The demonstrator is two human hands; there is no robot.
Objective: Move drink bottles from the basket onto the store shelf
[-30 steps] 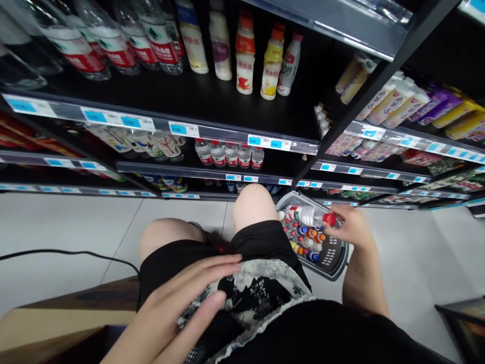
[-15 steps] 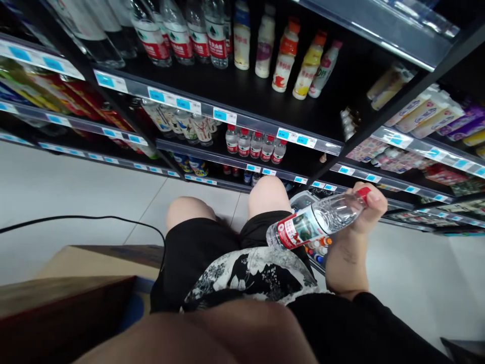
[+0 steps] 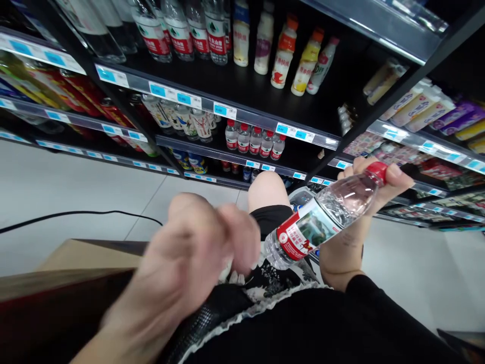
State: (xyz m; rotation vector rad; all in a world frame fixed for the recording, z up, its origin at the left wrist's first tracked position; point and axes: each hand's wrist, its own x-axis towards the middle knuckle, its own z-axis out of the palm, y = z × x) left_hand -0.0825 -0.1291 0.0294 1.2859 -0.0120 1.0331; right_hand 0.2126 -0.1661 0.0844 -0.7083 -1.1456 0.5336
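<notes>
A clear plastic water bottle [image 3: 308, 227] with a red cap and a red-and-picture label slants across my lap, its base toward the lower left. My right hand [image 3: 390, 188] is closed around its capped end, thumb and fingers at the red cap. Close to the bottle's base is my left hand [image 3: 193, 247], raised over my left thigh and smeared by motion. Its fingers look bent, but how far they are closed does not show. Whether it touches the bottle I cannot tell.
A dark shelf [image 3: 265, 114] ahead bears water bottles and milk-drink bottles [image 3: 284, 55]; small red-capped bottles [image 3: 255, 141] stand lower. Part of a basket [image 3: 301, 194] sits beside my right knee. An open cardboard box [image 3: 94, 253] is at my left, with a black cable [image 3: 83, 213] nearby.
My left hand has come up from below into view, toward the bottle's base. My right hand has moved slightly up and right with the bottle, which now looks larger.
</notes>
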